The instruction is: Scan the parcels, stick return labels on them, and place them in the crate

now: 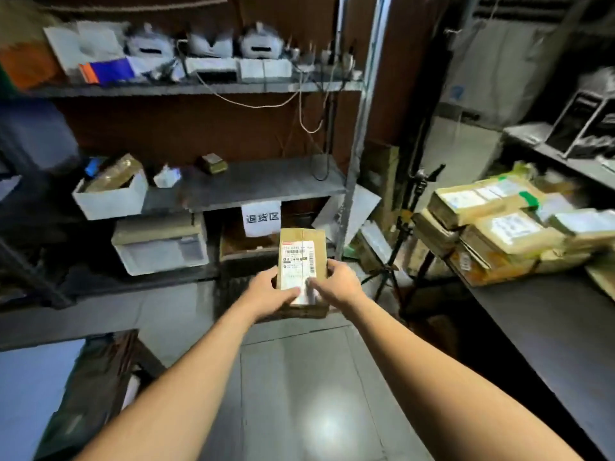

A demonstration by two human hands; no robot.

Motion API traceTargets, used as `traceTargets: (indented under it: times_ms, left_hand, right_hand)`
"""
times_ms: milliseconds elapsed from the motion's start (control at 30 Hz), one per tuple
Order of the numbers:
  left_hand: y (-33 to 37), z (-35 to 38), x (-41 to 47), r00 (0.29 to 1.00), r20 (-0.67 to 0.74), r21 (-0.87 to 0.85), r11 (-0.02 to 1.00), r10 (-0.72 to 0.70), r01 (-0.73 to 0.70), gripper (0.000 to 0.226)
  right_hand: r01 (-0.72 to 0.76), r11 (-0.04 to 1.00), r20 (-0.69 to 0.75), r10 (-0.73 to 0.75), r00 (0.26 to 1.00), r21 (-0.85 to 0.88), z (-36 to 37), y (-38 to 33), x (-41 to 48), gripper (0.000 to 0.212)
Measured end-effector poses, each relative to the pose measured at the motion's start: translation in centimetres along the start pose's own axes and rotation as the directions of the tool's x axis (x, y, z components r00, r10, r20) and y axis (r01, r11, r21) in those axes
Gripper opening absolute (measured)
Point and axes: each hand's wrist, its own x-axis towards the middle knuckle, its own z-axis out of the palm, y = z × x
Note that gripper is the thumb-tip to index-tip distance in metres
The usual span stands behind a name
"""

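A brown cardboard parcel point(301, 247) with a white shipping label on its top is held out in front of me, over the floor near the low shelf. My left hand point(269, 292) grips its left near edge, thumb lying on the label. My right hand point(336, 284) grips its right near edge, fingers reaching onto a small white label at the parcel's near end. Just behind the parcel, on the lowest shelf, sits a brown open crate point(239, 247) under a white paper sign point(261, 217).
A metal shelf rack point(259, 184) stands ahead with a white box point(111, 197) and small items. A grey bin point(159, 247) sits left of the crate. Stacked parcels point(499, 227) lie on a dark table point(549, 327) at right. A tripod point(399, 247) stands between rack and table.
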Motion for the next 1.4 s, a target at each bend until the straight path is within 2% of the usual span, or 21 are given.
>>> traceTargets:
  times_ms: [133,267,433,567,833,1033,1133,1300,1400]
  left_hand:
    - [5.9,6.2,2.1,0.991,0.106,0.049,0.995,0.082,-0.088,0.062]
    - [11.2,12.8,4.0,0.95,0.259,0.072,0.977,0.177,-0.201,0.062]
    - [17.1,20.4,7.9,0.852,0.439,0.064,0.936,0.286,-0.347,0.057]
    - [21.4,26.7,10.4,0.739,0.572,0.026,0.893,0.356,-0.45,0.055]
    - [26.9,37.7,11.5,0.492,0.773,-0.076,0.827,0.402,-0.557,0.051]
    - [28.7,45.7,9.8,0.363,0.865,-0.089,0.818,0.347,-0.569,0.052]
    - [29.8,49.4,8.6,0.333,0.881,-0.083,0.803,0.336,-0.591,0.049]
    - [31.0,55.5,6.1,0.318,0.902,-0.062,0.818,0.292,-0.573,0.05]
    - [31.2,59.0,5.0,0.321,0.905,-0.057,0.825,0.281,-0.562,0.05]
  right_hand:
    - [-0.072,0.991,-0.148,0.087,0.985,0.109,-6.8,5.6,-1.9,0.046]
    - [-0.16,0.976,-0.257,0.194,0.947,0.147,-12.5,10.8,-3.8,0.053]
    - [-0.282,0.941,-0.386,0.334,0.86,0.188,-19.6,16.2,-5.3,0.053]
    - [-0.366,0.883,-0.487,0.468,0.737,0.294,-23.8,19.9,-7.0,0.044]
    - [-0.453,0.746,-0.571,0.665,0.481,0.488,-28.4,27.0,-10.5,0.044]
    - [-0.431,0.668,-0.553,0.744,0.375,0.606,-30.1,33.1,-14.1,0.032]
    - [-0.396,0.652,-0.55,0.758,0.351,0.647,-31.3,36.2,-15.8,0.026]
    - [-0.376,0.61,-0.521,0.792,0.32,0.697,-33.4,41.3,-18.7,0.03]
    - [-0.42,0.581,-0.505,0.814,0.287,0.697,-34.3,44.3,-20.0,0.031]
